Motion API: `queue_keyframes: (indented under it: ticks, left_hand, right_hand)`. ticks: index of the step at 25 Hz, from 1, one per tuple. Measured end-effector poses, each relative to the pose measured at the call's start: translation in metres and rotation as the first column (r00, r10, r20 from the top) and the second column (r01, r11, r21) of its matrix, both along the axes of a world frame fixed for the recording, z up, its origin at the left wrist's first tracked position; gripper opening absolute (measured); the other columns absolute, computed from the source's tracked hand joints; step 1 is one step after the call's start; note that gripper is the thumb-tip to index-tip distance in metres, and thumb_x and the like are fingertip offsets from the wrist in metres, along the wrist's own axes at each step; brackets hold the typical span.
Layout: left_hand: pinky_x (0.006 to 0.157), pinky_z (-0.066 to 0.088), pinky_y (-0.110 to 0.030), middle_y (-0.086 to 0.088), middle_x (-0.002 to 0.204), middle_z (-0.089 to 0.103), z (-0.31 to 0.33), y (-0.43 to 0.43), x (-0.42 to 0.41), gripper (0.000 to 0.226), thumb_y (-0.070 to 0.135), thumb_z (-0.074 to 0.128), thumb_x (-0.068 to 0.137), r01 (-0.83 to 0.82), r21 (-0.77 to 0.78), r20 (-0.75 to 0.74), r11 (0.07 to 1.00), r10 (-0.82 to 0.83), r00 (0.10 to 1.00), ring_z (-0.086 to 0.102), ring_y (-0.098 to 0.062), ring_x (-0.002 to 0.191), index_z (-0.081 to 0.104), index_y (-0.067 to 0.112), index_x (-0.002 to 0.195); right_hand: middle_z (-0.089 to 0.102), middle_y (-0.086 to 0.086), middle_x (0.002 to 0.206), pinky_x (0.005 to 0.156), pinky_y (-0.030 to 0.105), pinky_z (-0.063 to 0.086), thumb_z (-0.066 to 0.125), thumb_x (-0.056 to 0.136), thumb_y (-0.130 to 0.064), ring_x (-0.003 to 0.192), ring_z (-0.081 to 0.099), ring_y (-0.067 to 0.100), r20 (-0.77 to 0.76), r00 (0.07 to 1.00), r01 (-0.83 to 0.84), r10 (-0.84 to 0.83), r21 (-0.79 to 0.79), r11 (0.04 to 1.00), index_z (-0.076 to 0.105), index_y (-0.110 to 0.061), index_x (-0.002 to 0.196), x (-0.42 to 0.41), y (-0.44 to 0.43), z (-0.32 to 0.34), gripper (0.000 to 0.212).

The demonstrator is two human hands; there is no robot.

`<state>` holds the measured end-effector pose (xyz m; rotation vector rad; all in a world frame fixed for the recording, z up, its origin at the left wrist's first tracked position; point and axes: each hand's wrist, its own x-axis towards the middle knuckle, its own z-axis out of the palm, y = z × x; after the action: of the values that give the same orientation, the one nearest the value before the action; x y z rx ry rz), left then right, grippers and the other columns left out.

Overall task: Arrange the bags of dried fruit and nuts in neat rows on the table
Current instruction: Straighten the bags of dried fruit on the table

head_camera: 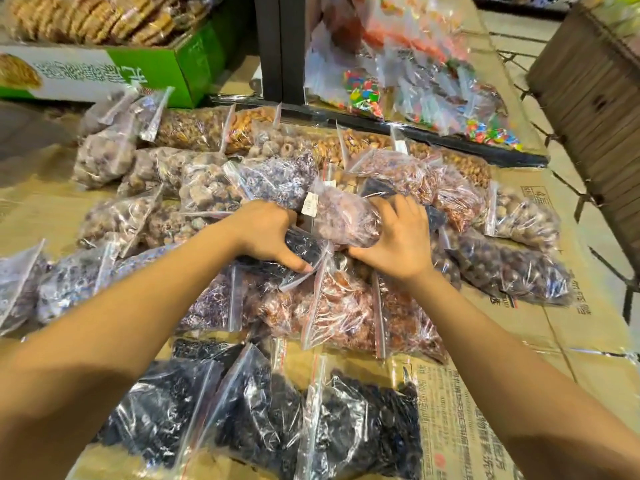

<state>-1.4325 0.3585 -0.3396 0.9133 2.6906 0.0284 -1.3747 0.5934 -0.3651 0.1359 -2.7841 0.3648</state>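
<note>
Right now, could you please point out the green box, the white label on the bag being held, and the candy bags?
Green box (pixel 194 60), head view, on its green side panel.
White label (pixel 307 204), head view, on the tag's middle.
Candy bags (pixel 363 90), head view, on the coloured sweets.

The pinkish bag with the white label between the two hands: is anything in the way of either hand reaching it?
The right hand is already on the pinkish bag, nothing between. The left hand rests instead on a dark fruit bag, which lies between that hand and the pinkish bag.
</note>
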Motion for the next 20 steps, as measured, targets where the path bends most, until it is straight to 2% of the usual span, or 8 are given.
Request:
queue_keyframes:
  ticks: [3, 6, 9, 11, 14, 16, 18, 20]
  left_hand:
    - [0.056, 0.042, -0.029, -0.001, 0.061, 0.055, -0.001, -0.011, 0.01, 0.092, 0.088, 0.05, 0.046, -0.103, 0.162, -0.024, 0.982, 0.108, 0.994, 0.052, -0.016, 0.059, 0.056, 0.011, 0.095]
    - [0.051, 0.034, -0.027, 0.002, 0.066, 0.055, 0.005, -0.009, 0.024, 0.075, 0.076, 0.064, 0.052, -0.262, 0.301, 0.026, 0.917, 0.267, 0.963, 0.052, -0.014, 0.061, 0.051, 0.017, 0.095]
    - [0.056, 0.042, -0.027, 0.004, 0.078, 0.058, 0.01, 0.004, 0.039, 0.049, 0.045, 0.078, 0.07, -0.517, 0.535, 0.221, 0.668, 0.48, 0.849, 0.056, -0.014, 0.067, 0.051, 0.016, 0.098]
    - [0.059, 0.039, -0.029, 0.003, 0.075, 0.054, 0.013, 0.019, 0.05, 0.037, 0.035, 0.074, 0.079, -0.609, 0.632, 0.272, 0.479, 0.599, 0.753, 0.051, -0.014, 0.065, 0.05, 0.013, 0.097]
    - [0.06, 0.033, -0.029, 0.005, 0.071, 0.049, 0.02, 0.048, 0.077, 0.027, 0.035, 0.07, 0.084, -0.638, 0.726, 0.272, 0.257, 0.745, 0.609, 0.045, -0.009, 0.063, 0.051, 0.015, 0.085]
    - [0.054, 0.036, -0.021, 0.006, 0.067, 0.048, 0.024, 0.07, 0.101, 0.03, 0.038, 0.069, 0.084, -0.6, 0.789, 0.266, 0.132, 0.807, 0.527, 0.046, -0.012, 0.06, 0.053, 0.012, 0.085]
    - [0.051, 0.035, -0.012, 0.003, 0.067, 0.05, 0.027, 0.099, 0.13, 0.028, 0.034, 0.066, 0.087, -0.552, 0.834, 0.256, 0.019, 0.872, 0.417, 0.05, -0.019, 0.069, 0.052, 0.01, 0.082]
    - [0.053, 0.038, -0.016, -0.002, 0.066, 0.06, 0.028, 0.123, 0.158, 0.032, 0.031, 0.06, 0.092, -0.516, 0.85, 0.317, -0.106, 0.885, 0.341, 0.057, -0.008, 0.067, 0.054, 0.02, 0.063]
  right_hand:
    - [0.053, 0.005, 0.102, 0.086, 0.032, 0.034, 0.057, 0.054, -0.069, 0.1, 0.048, 0.023, -0.013, 0.997, 0.073, -0.079, -0.251, 0.965, 0.059, -0.008, 0.121, 0.014, 0.002, 0.003, 0.09]
    - [0.052, -0.004, 0.113, 0.093, 0.026, 0.037, 0.071, 0.054, -0.057, 0.11, 0.048, 0.014, 0.069, 0.986, 0.165, -0.152, -0.543, 0.823, 0.058, -0.017, 0.122, 0.023, 0.023, 0.008, 0.08]
    - [0.061, 0.0, 0.119, 0.102, 0.04, 0.045, 0.078, 0.053, -0.047, 0.114, 0.056, 0.017, 0.088, 0.996, 0.076, -0.02, -0.7, 0.711, 0.06, -0.024, 0.117, 0.03, 0.061, 0.018, 0.07]
    - [0.062, -0.004, 0.114, 0.1, 0.031, 0.044, 0.076, 0.052, -0.043, 0.109, 0.058, 0.011, 0.075, 0.991, -0.028, 0.112, -0.7, 0.714, 0.061, -0.027, 0.11, 0.041, 0.092, 0.023, 0.062]
    - [0.059, -0.017, 0.106, 0.092, 0.016, 0.039, 0.073, 0.05, -0.045, 0.098, 0.054, -0.005, 0.111, 0.95, -0.138, 0.29, -0.687, 0.714, 0.059, -0.031, 0.105, 0.064, 0.133, 0.017, 0.059]
    - [0.06, -0.012, 0.105, 0.092, 0.021, 0.039, 0.073, 0.049, -0.049, 0.1, 0.055, 0.002, 0.166, 0.924, -0.154, 0.345, -0.664, 0.732, 0.061, -0.029, 0.105, 0.081, 0.162, -0.001, 0.061]
    - [0.06, -0.003, 0.108, 0.093, 0.027, 0.039, 0.07, 0.05, -0.057, 0.105, 0.054, 0.013, 0.243, 0.891, -0.174, 0.383, -0.596, 0.784, 0.061, -0.023, 0.11, 0.097, 0.191, -0.023, 0.069]
    - [0.055, 0.002, 0.116, 0.096, 0.036, 0.038, 0.062, 0.056, -0.066, 0.113, 0.052, 0.023, 0.404, 0.828, -0.285, 0.39, -0.297, 0.912, 0.051, -0.019, 0.123, 0.11, 0.211, -0.038, 0.082]
